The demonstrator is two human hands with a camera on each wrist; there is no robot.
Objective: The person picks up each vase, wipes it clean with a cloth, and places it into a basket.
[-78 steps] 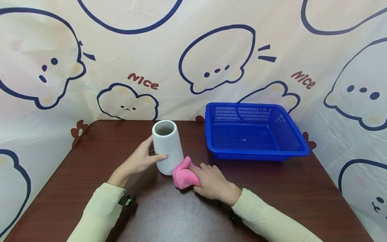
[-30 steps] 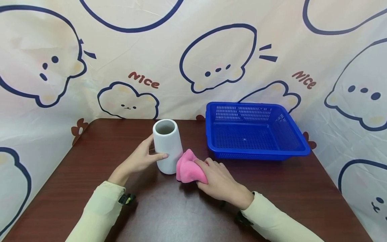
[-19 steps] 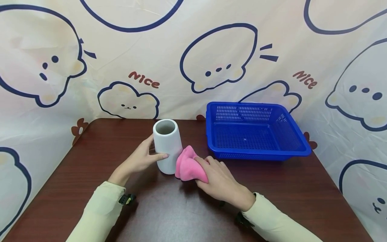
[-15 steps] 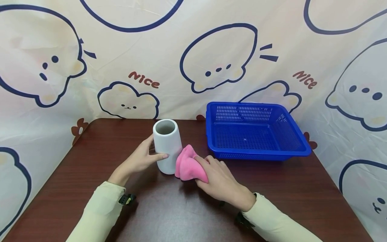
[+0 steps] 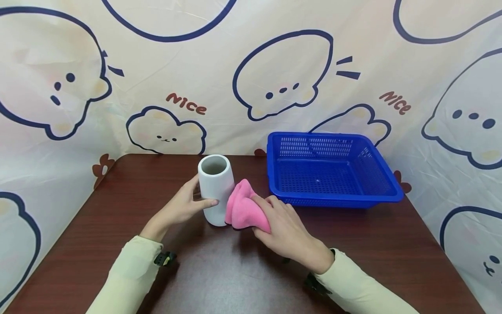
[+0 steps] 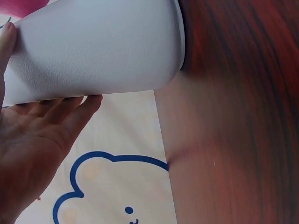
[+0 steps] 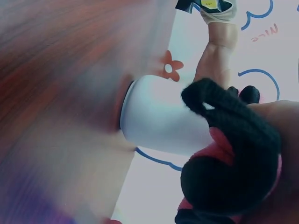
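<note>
White vase (image 5: 216, 187) is standing upright on the dark wood surface (image 5: 211, 283), left hand (image 5: 181, 207) curled round its left side, thumb in front. Right hand (image 5: 285, 226)'s got a bunched-up pink cloth (image 5: 246, 209) gripped right at the vase's right side. Blue basket (image 5: 337, 199)'s further off to the vase's right.

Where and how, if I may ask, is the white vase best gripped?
I'd probably grip the white vase around its middle from the left, where the left hand holds it: it stands upright, its round body narrows toward the top, and the right hand holds a pink cloth at its right side.
</note>
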